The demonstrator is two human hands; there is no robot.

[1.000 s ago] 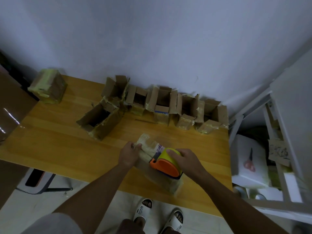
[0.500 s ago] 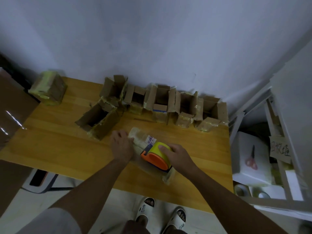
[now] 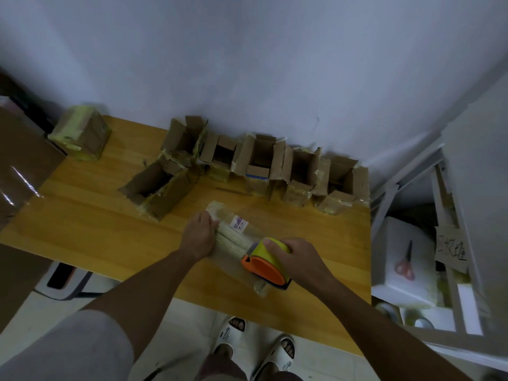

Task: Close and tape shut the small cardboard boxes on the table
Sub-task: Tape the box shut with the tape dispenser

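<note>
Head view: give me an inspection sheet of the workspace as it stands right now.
Surface: wooden table against a pale wall.
Job's things: box being taped lies near the front edge; orange and yellow tape dispenser rests on its near end; open boxes line the wall, their flaps up; one open box on its side; one taped box at the far left corner.
Clutter: a thin dark strip lies in front of the open row.
Hands: left hand presses on the box; right hand grips the dispenser.
Cables: nothing seen.
Surroundings: scissors on white foam at the right; big cardboard carton at the left.
</note>
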